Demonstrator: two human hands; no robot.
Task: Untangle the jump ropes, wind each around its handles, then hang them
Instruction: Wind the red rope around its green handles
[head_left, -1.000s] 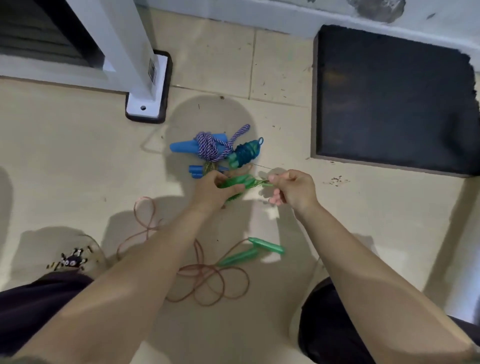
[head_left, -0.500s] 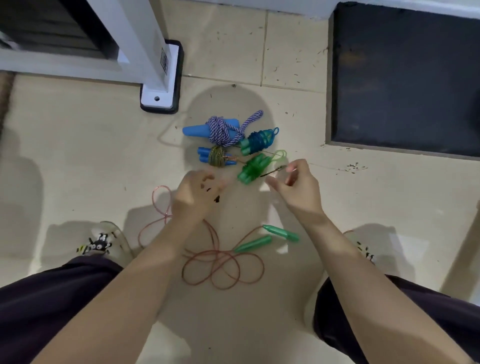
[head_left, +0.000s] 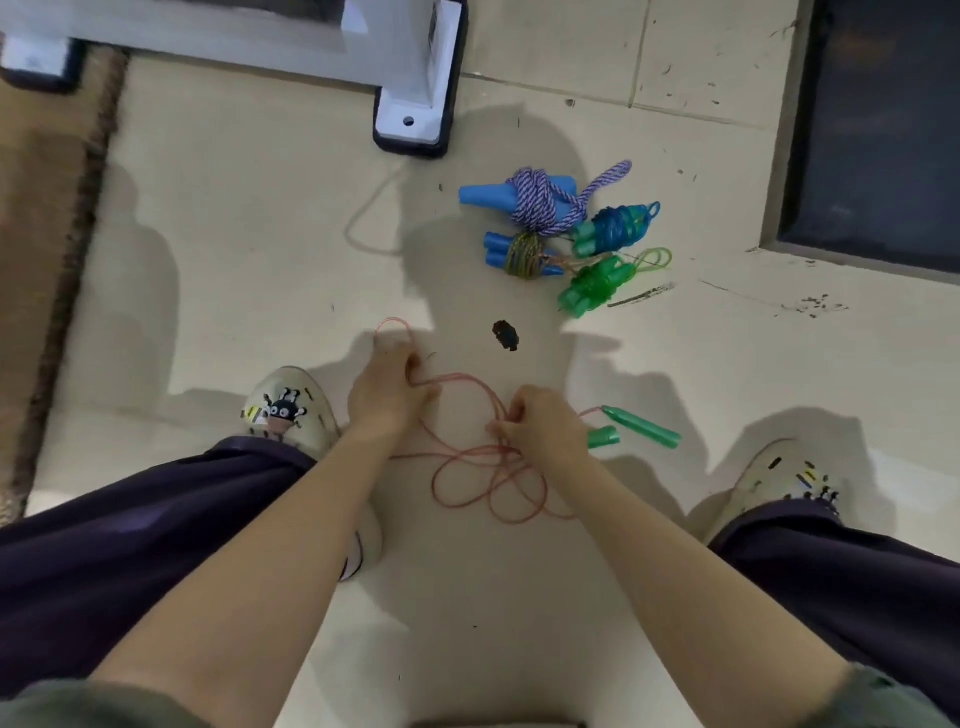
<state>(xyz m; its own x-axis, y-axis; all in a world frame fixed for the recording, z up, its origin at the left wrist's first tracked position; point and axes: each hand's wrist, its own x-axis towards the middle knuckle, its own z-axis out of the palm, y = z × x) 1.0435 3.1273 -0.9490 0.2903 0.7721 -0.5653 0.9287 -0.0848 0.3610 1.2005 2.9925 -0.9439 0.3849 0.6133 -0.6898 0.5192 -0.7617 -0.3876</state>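
While both hands' fingers pinch the pink rope (head_left: 467, 486), four wound ropes (head_left: 566, 234) lie beyond.

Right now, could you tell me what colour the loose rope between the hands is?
Pink-red, with green handles; the rope shows in the head view.

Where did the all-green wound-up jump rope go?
The green wound rope lies on the floor at upper right in the head view, nearest of the wound bundles, just beyond the small dark scrap and away from both hands.
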